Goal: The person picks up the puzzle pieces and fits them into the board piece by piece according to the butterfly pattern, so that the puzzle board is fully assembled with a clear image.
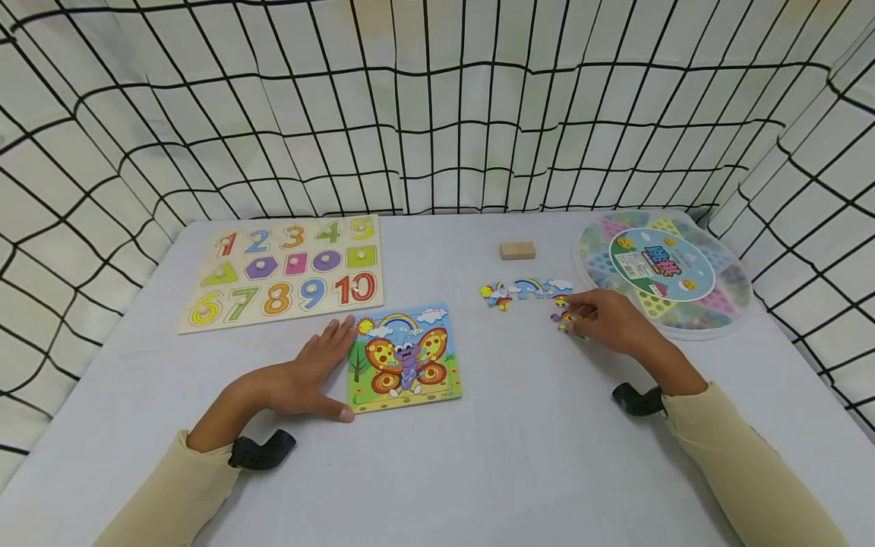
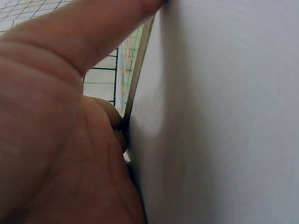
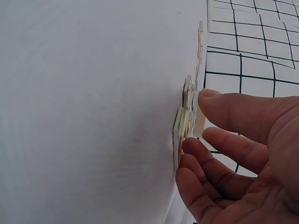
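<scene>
Left hand: fingers and thumb spread, resting at the left edge of the butterfly board, which lies flat on the bench. Right hand: fingers curved at loose puzzle pieces, right of the board; cannot tell whether any is pinched. Hands well apart.

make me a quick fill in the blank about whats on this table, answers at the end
The left hand rests at the edge of the picture board, which shows a winged insect, a ____.
The right hand is at the small puzzle pieces, one showing a colourful curved ____.
On the number board, the numerals run from 1 to ____.
At the left end of its middle row, the yellow-green shape is a ____.
Missing words: butterfly; rainbow; 10; triangle.
</scene>
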`<state>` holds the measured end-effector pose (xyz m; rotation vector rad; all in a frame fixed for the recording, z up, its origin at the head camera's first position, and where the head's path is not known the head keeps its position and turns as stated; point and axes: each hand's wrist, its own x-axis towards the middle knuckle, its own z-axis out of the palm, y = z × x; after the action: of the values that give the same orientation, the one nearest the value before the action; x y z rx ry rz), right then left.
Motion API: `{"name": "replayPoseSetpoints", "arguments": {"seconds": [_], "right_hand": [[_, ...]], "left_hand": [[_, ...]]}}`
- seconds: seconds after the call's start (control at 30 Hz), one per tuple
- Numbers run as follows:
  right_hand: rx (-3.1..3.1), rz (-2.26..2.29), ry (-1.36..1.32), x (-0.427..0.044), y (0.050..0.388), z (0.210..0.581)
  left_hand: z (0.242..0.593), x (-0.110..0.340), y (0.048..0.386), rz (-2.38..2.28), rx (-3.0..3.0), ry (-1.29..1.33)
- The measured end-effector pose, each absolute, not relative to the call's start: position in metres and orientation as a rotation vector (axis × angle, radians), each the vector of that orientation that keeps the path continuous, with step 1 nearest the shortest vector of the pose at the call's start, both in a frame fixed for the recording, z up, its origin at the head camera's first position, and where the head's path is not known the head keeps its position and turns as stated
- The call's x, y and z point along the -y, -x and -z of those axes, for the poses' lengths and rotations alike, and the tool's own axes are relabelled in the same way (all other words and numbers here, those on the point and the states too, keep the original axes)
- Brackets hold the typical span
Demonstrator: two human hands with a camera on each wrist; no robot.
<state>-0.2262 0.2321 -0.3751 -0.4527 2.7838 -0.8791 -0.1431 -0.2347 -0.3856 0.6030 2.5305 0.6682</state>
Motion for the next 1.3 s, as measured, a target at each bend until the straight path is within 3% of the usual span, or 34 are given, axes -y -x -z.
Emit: {"name": "replayPoseSetpoints", "arguments": {"seconds": [0.43, 1.3], "right_hand": [[-2.792, 0.808, 0.404, -0.2343, 0.2281, 0.3766], [-2.784, 0.917, 0.667, -0.2387, 0.2262, 0.3733]], "left_hand": [[0.3837, 0.2332, 0.1445, -0.669, -2.515, -0.595], [0.3828, 0.2332, 0.1437, -0.674, -2.505, -0.593]]}}
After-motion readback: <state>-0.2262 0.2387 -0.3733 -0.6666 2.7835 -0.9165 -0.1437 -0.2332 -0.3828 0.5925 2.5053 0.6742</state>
